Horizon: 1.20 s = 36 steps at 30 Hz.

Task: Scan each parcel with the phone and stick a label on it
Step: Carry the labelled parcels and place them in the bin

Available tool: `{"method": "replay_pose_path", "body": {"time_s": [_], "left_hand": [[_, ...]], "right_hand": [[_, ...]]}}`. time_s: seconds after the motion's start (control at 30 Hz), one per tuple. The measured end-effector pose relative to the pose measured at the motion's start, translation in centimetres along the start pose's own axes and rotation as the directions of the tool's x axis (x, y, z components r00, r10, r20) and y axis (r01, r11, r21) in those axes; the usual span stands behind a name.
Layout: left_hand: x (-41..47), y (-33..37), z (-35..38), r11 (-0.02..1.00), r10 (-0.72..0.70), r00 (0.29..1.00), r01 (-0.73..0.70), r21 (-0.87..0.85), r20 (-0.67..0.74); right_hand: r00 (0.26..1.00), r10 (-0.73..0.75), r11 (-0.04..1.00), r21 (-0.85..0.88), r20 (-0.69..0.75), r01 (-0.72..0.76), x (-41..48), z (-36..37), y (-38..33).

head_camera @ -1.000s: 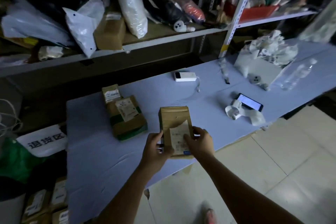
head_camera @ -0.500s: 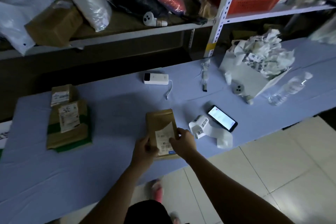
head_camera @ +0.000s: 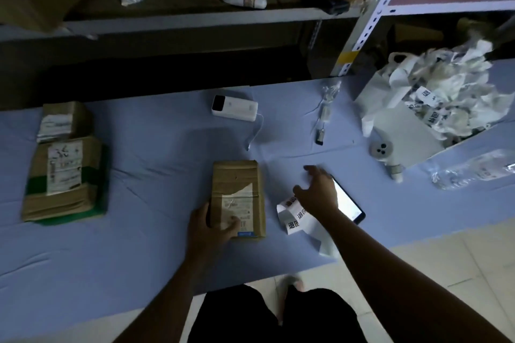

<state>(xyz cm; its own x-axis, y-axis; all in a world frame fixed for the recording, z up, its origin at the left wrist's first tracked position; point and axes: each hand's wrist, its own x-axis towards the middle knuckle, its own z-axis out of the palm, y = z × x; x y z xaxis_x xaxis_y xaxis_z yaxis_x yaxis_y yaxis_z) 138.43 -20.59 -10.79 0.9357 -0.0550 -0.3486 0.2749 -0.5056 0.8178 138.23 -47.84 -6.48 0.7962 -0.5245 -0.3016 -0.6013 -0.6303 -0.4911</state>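
Observation:
A brown cardboard parcel (head_camera: pixel 237 184) with a torn white shipping label lies flat on the blue table (head_camera: pixel 145 153). My left hand (head_camera: pixel 211 227) grips its near left corner, thumb on the label. My right hand (head_camera: pixel 319 191) hovers with fingers spread above the lit phone (head_camera: pixel 349 205) and partly hides it; I cannot tell whether it touches the phone. A strip of white printed labels (head_camera: pixel 295 217) curls on the table between parcel and phone.
Two more brown parcels (head_camera: pixel 65 175) lie stacked at the left. A white power bank (head_camera: pixel 234 107) with cable, a pen-like tool (head_camera: pixel 323 125), a white bag of crumpled label backing (head_camera: pixel 434 97) and a plastic bottle (head_camera: pixel 473 170) lie farther back and right. Shelves rise behind.
My right hand let go of the parcel and moved right, over the phone. My left hand stayed on the parcel. The camera has tilted down and closer.

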Motion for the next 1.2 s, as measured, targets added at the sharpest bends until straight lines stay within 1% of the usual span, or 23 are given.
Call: {"method": "replay_pose_path", "body": {"time_s": [0.07, 0.1, 0.17, 0.27, 0.4, 0.47, 0.57, 0.67, 0.73, 0.83, 0.9, 0.93, 1.0, 1.03, 1.1, 1.13, 1.2], "left_hand": [[-0.7, -0.3, 0.7, 0.999, -0.013, 1.000, 0.012, 0.036, 0.014], [-1.2, -0.3, 1.1, 0.999, -0.012, 1.000, 0.011, 0.032, 0.024], [-2.4, -0.1, 2.3, 1.000, -0.027, 0.999, 0.027, -0.003, -0.022], [-3.9, 0.5, 4.3, 0.992, -0.119, 0.988, 0.116, -0.040, -0.100], [-5.1, 1.3, 6.3, 0.963, -0.249, 0.944, 0.266, 0.052, -0.215], [-5.5, 1.6, 7.0, 0.956, -0.282, 0.929, 0.294, 0.014, -0.241], [-6.2, 2.6, 7.6, 0.962, -0.274, 0.924, 0.261, -0.083, -0.268], [-6.6, 3.3, 8.1, 0.963, -0.249, 0.939, 0.215, -0.160, -0.238], [-6.9, 3.5, 8.1, 0.968, -0.237, 0.937, 0.203, -0.149, -0.258], [-6.8, 3.3, 7.5, 0.990, -0.134, 0.932, 0.109, -0.092, -0.337], [-6.5, 3.0, 6.6, 0.996, -0.086, 0.910, 0.068, -0.057, -0.405], [-6.4, 2.9, 6.0, 0.996, -0.086, 0.898, 0.066, -0.061, -0.432], [-5.9, 2.7, 4.7, 0.993, -0.111, 0.871, 0.074, -0.096, -0.479], [-5.5, 2.7, 4.1, 0.992, -0.112, 0.866, 0.070, -0.103, -0.488], [-4.8, 2.1, 3.1, 0.995, -0.085, 0.884, 0.056, -0.078, -0.460], [-4.5, 1.7, 2.7, 0.998, -0.059, 0.897, 0.036, -0.059, -0.438], [-4.3, 1.0, 2.2, 1.000, 0.018, 0.912, -0.025, -0.012, -0.410]], "right_hand": [[0.997, 0.036, 0.971, -0.240, 0.075, -0.017, 1.4, -1.1, 2.5], [0.993, 0.054, 0.949, -0.316, 0.104, -0.018, 1.9, -1.5, 3.7], [0.987, 0.072, 0.922, -0.386, 0.146, -0.010, 2.9, -1.8, 5.8], [0.981, 0.090, 0.933, -0.359, 0.171, -0.023, 3.3, -2.1, 8.4], [0.975, 0.050, 0.934, -0.357, 0.214, 0.030, 3.9, -2.7, 10.1], [0.972, 0.025, 0.937, -0.344, 0.233, 0.059, 4.1, -3.0, 10.5], [0.968, 0.010, 0.943, -0.324, 0.249, 0.073, 4.5, -3.4, 10.5], [0.968, -0.013, 0.959, -0.269, 0.250, 0.082, 4.8, -3.8, 9.8], [0.973, -0.072, 0.978, -0.176, 0.218, 0.112, 4.8, -4.3, 8.8], [0.963, -0.210, 0.969, -0.096, 0.167, 0.228, 4.7, -4.8, 6.2], [0.934, -0.309, 0.945, -0.051, 0.179, 0.322, 4.3, -4.9, 4.3], [0.912, -0.355, 0.931, -0.016, 0.206, 0.366, 3.9, -4.9, 3.4], [0.838, -0.445, 0.884, 0.007, 0.315, 0.467, 3.4, -5.0, 1.7], [0.785, -0.478, 0.850, -0.017, 0.394, 0.526, 3.1, -5.1, 1.0], [0.688, -0.497, 0.766, -0.104, 0.528, 0.634, 2.5, -5.1, -0.1], [0.663, -0.491, 0.726, -0.154, 0.565, 0.670, 2.2, -5.1, -0.5], [0.649, -0.482, 0.664, -0.238, 0.588, 0.709, 1.6, -5.2, -1.0]]}}
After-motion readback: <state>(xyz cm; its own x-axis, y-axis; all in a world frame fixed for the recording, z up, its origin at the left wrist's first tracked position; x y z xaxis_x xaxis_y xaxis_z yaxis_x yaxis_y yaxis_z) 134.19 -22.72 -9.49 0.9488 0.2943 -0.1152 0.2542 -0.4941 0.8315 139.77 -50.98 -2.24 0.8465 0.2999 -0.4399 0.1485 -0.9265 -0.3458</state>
